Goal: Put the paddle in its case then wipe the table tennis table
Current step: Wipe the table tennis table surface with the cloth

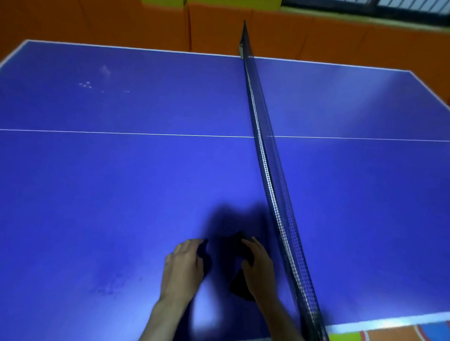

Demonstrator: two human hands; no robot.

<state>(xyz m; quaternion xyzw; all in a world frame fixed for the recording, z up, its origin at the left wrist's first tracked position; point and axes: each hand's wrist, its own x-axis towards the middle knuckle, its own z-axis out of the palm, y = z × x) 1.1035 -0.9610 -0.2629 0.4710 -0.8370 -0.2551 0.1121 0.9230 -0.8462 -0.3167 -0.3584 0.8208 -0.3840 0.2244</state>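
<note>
The blue table tennis table [116,179] fills the view, and its black net [266,151] runs from the far edge to the near right. Just left of the net, near the front edge, a black item [240,285] that looks like the paddle case lies low over the table in deep shadow. My left hand [183,267] grips its left edge with curled fingers. My right hand [258,268] holds its right side, fingers bent over the top. The paddle itself is not visible; I cannot tell whether it is inside.
White specks [88,85] lie on the far left of the table, and faint smudges [105,288] mark the near left. Orange padded walls [122,21] stand behind the table. A patterned orange floor [391,339] shows at the bottom right.
</note>
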